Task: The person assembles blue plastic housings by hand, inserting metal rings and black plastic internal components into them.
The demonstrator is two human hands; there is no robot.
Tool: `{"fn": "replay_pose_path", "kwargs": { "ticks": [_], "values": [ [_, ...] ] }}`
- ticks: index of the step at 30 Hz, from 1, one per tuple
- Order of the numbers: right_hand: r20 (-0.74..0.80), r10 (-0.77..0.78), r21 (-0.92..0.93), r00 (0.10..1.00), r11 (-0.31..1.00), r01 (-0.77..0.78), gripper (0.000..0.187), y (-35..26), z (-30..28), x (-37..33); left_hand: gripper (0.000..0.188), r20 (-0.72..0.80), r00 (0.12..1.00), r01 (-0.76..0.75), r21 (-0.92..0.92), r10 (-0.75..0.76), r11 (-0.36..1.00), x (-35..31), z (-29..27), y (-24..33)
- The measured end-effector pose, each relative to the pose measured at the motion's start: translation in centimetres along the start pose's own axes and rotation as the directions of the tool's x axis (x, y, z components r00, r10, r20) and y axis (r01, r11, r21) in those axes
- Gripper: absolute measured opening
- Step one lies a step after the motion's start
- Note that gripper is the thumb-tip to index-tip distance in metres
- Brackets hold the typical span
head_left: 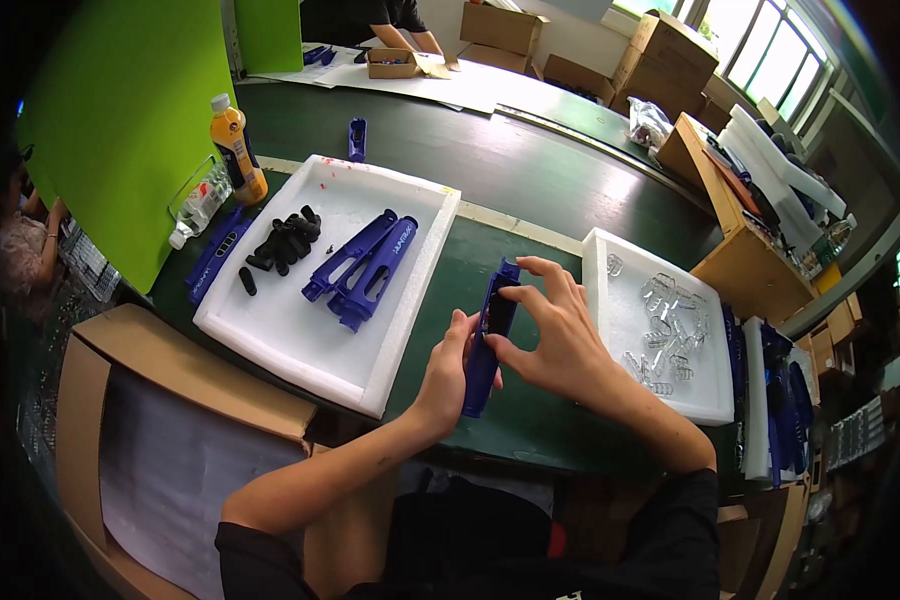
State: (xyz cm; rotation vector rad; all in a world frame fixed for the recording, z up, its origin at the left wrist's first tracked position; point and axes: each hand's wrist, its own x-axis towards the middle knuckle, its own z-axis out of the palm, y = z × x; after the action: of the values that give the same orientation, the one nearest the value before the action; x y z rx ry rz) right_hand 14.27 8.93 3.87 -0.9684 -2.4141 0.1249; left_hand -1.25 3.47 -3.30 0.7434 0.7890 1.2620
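Note:
My left hand (442, 382) is wrapped round the lower part of a long blue plastic housing (479, 385), held tilted above the green table between two white foam trays. Over its upper half, my right hand (562, 335) pinches a dark piece (501, 314) lying in the housing's open side, between thumb and forefinger. The piece's exact shape is partly hidden by the fingers. In the left foam tray (375, 385) are short black tubes (288, 240) in a heap and blue slotted housings (375, 265). The right foam tray (710, 400) holds several clear plastic parts (670, 310).
A yellow drink bottle (236, 150), a clear bottle (202, 205) and a blue part (218, 255) stand or lie left of the tray. Another blue part (358, 140) lies beyond it. An open cardboard box (180, 350) is at lower left. A co-worker's hands (410, 40) are at the far table.

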Motion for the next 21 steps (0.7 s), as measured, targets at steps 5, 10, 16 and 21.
{"fn": "replay_pose_path", "kwargs": {
  "ticks": [5,10,16,21],
  "values": [
    [-0.004,0.001,-0.06,1.0,0.998,-0.001,0.044,0.1,-0.1,-0.3,0.062,-0.004,1.0,-0.007,0.02,0.007,1.0,-0.2,0.4,0.2],
    [-0.017,-0.011,-0.036,1.0,0.999,0.01,0.04,-0.4,-0.1,-0.6,0.062,-0.011,1.0,0.0,0.041,0.0,0.999,-0.3,0.4,0.4],
    [-0.043,-0.022,-0.076,0.999,0.997,0.019,0.039,-0.4,0.2,-0.7,0.062,0.004,1.0,-0.018,0.051,0.018,0.999,-0.2,0.2,0.2],
    [-0.098,0.049,-0.023,0.994,0.998,-0.052,0.032,-0.8,0.1,-0.5,0.068,0.015,0.998,-0.056,0.132,0.055,0.99,-0.3,0.3,0.3]
  ]
}}
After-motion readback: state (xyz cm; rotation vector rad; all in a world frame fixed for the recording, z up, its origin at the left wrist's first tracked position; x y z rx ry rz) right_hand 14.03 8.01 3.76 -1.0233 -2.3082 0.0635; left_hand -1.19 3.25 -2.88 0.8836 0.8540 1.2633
